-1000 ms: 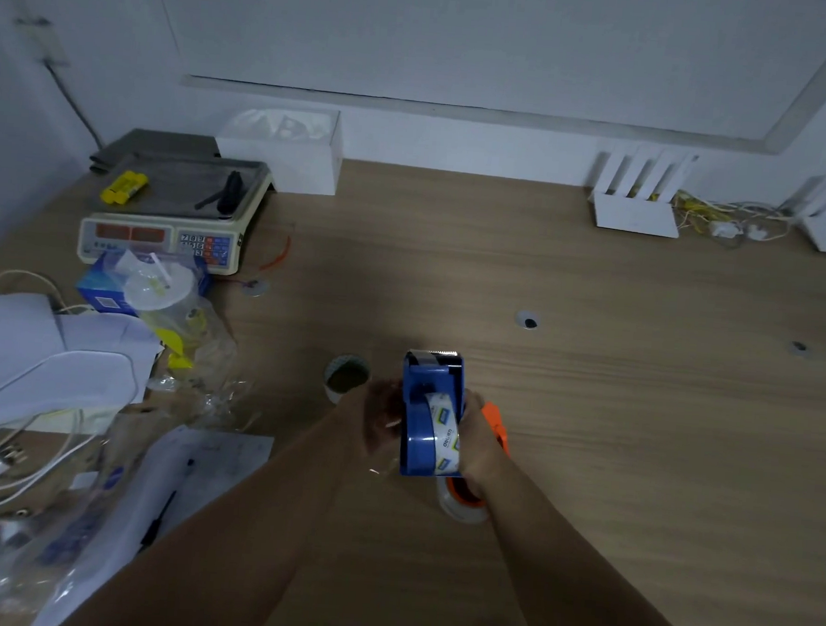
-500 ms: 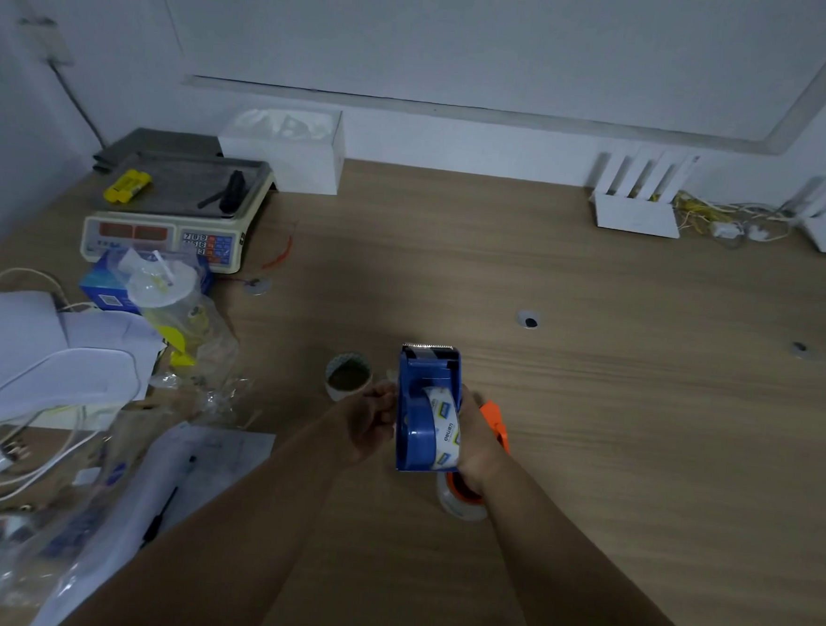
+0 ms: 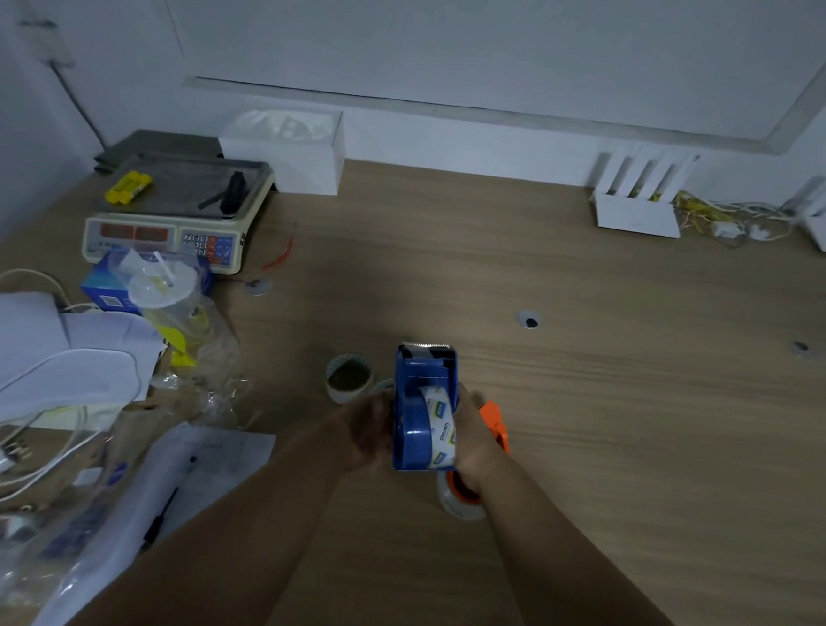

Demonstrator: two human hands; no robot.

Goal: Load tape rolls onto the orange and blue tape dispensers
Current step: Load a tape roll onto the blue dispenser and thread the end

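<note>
We find both hands, left hand and right hand, clamped, fingers wrapped, on the blue dispenser: rigid, light plastic; its flanks are safest, clear of the front blade.

orange dispenser mostly hidden behind right hand | fingertips unseen

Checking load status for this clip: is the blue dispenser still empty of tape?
No. A tape roll sits in the blue dispenser, which both hands hold above the table.
</note>
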